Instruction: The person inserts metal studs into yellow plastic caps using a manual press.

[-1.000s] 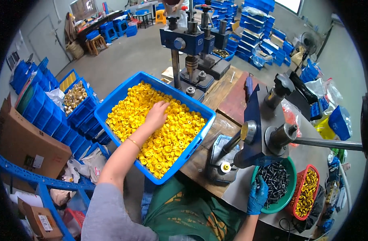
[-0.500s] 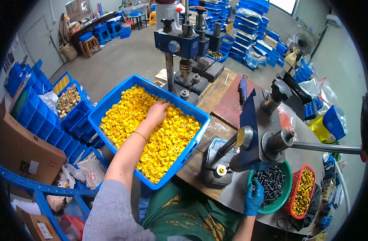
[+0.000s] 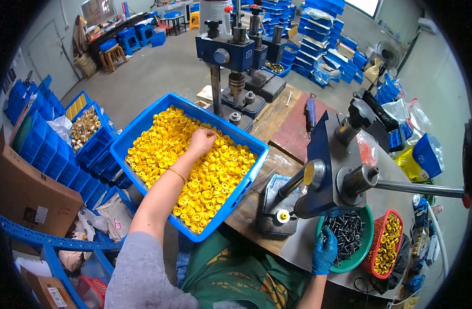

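My bare left hand (image 3: 201, 141), with a bangle at the wrist, reaches into a blue plastic bin (image 3: 134, 184) of small yellow plastic caps (image 3: 207, 190). Its fingers are bent together among the caps; what they grip is hidden. My right hand (image 3: 325, 252), in a blue glove, lies at the left side of a green bowl (image 3: 371, 232) of black screw-like pins (image 3: 344, 237). Its fingers curl over the pins, and anything between them cannot be made out. Between bin and bowl stands a hand press (image 3: 323, 175), with a white and yellow round part (image 3: 282, 216) on its base.
A red basket (image 3: 372, 250) with more yellow parts stands right of the bowl. The press lever (image 3: 421, 189) sticks out to the right. Another press (image 3: 225, 54) stands beyond the bin. A screwdriver-like tool (image 3: 311, 113) lies on the wooden bench (image 3: 246, 219). Stacked blue crates (image 3: 55, 154) fill the left.
My left hand has shifted slightly and its fingers are drawn closer together among the caps. My right hand stays at the bowl with little change.
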{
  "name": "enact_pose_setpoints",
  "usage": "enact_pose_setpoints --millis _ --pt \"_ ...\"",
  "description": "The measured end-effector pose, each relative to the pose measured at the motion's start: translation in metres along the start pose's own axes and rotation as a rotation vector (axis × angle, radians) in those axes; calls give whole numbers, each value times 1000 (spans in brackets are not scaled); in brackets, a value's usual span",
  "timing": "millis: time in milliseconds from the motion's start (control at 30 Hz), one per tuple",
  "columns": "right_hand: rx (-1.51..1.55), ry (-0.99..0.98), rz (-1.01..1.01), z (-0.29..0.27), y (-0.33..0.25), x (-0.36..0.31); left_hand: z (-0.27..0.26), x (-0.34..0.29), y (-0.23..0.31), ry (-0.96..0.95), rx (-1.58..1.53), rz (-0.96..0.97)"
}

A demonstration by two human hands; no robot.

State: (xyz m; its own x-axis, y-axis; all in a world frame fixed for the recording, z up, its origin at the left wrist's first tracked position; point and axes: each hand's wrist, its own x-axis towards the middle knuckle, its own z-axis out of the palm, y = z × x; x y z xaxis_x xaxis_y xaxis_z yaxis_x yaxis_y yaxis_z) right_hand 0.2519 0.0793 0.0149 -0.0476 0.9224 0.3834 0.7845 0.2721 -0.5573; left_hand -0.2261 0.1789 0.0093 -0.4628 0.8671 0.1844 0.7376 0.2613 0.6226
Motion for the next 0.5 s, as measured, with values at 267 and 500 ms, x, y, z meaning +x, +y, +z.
enact_pose_setpoints --millis 267,500 --pt "-42 -19 26 -1 0 0 -1 1 11 -168 242 -56" --pt "-14 -28 52 -2 1 0 -5 -6 11 -260 290 66"
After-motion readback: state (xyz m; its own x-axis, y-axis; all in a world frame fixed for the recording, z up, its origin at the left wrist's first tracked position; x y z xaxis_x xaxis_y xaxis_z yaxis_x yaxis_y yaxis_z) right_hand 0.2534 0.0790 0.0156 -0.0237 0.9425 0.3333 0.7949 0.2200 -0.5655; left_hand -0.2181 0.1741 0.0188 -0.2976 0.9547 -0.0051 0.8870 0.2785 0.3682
